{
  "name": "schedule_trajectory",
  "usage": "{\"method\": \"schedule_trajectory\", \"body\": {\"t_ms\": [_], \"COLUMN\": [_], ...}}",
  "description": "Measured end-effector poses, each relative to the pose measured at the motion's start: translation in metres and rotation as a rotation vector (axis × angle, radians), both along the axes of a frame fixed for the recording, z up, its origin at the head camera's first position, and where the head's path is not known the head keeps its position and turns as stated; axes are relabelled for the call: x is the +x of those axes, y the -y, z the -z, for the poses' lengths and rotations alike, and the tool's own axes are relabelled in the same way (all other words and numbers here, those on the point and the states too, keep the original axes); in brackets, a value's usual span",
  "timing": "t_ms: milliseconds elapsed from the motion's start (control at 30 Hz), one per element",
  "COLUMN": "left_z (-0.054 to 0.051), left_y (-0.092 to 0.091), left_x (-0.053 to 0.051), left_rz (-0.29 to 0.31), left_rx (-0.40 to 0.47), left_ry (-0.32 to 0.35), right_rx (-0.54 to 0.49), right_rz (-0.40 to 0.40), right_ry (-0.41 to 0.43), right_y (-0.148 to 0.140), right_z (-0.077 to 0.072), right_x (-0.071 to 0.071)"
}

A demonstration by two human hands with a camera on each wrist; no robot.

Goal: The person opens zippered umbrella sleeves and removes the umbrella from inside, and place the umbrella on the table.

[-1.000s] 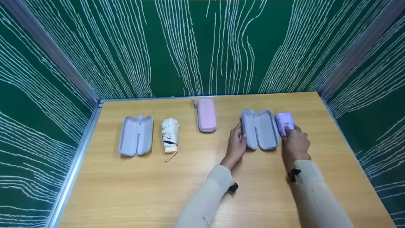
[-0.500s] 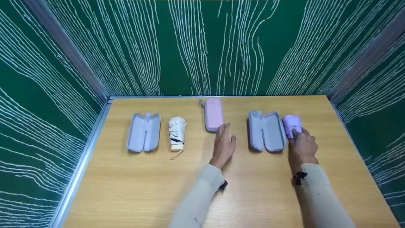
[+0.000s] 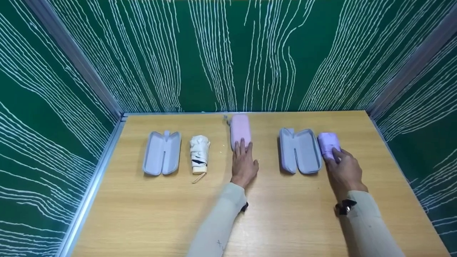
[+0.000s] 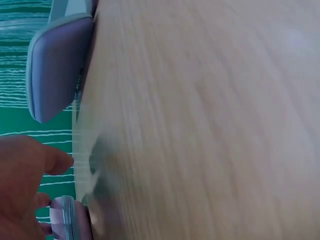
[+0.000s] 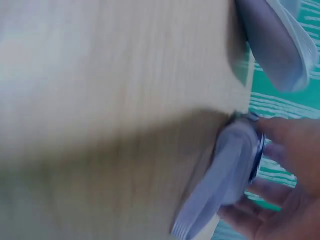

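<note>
In the head view the left hand (image 3: 245,166) lies with its fingers extended over the near end of a closed pink case (image 3: 240,129). The left wrist view shows its fingers beside the pink case's end (image 4: 70,218), thumb apart. The right hand (image 3: 345,171) has its fingers and thumb around the near end of a folded purple umbrella (image 3: 327,142); a lilac strap (image 5: 207,187) hangs from that end in the right wrist view. Left of the umbrella stands an opened grey case (image 3: 300,151), with nothing in it.
A second opened grey case (image 3: 162,153) lies at the left of the wooden table (image 3: 160,217). Beside it is a folded white umbrella (image 3: 199,153) with a cord loop. Green walls with white lines (image 3: 207,53) stand behind and at both sides.
The left hand has left the right-hand grey case and moved left to the pink case. The right hand stays at the purple umbrella, its wrist shifted slightly. The camera view has shifted a little.
</note>
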State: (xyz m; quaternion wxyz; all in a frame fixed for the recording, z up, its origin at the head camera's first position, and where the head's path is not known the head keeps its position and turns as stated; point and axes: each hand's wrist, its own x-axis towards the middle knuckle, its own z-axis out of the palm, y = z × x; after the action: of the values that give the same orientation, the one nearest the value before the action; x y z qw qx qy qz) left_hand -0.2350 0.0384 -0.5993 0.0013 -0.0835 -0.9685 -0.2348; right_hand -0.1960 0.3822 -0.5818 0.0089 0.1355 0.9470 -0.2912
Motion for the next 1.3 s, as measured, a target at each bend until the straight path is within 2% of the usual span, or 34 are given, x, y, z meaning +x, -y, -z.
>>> {"method": "schedule_trajectory", "body": {"t_ms": [100, 233, 367, 567, 667, 767, 1000, 1167, 1300], "left_z": [0.001, -0.002, -0.005, -0.003, 0.001, 0.002, -0.001, 0.0, 0.0], "left_y": [0.002, 0.005, 0.007, 0.009, 0.01, 0.011, 0.017, 0.019, 0.02], "left_x": [-0.001, -0.002, -0.004, -0.006, -0.008, -0.01, -0.01, -0.009, -0.009], "left_rz": [0.006, 0.021, 0.024, 0.01, -0.002, 0.001, 0.024, 0.005, -0.021], "left_rx": [-0.038, -0.105, -0.128, -0.192, -0.232, -0.242, -0.235, -0.241, -0.222], "left_ry": [0.001, -0.005, -0.036, -0.185, -0.264, -0.31, -0.305, -0.331, -0.335], "right_rx": [-0.044, -0.002, 0.029, 0.069, 0.071, 0.069, 0.077, 0.079, 0.078], "right_rz": [0.017, 0.021, -0.006, -0.106, -0.176, -0.239, -0.372, -0.424, -0.447], "right_ry": [-0.068, -0.172, -0.291, -0.569, -0.667, -0.687, -0.667, -0.62, -0.62], "right_y": [-0.002, 0.007, 0.024, 0.052, 0.065, 0.08, 0.108, 0.125, 0.136], "right_z": [-0.003, -0.011, -0.024, -0.037, -0.04, -0.042, -0.05, -0.053, -0.055], "right_x": [0.007, 0.014, 0.018, 0.018, 0.017, 0.015, 0.008, 0.002, -0.002]}}
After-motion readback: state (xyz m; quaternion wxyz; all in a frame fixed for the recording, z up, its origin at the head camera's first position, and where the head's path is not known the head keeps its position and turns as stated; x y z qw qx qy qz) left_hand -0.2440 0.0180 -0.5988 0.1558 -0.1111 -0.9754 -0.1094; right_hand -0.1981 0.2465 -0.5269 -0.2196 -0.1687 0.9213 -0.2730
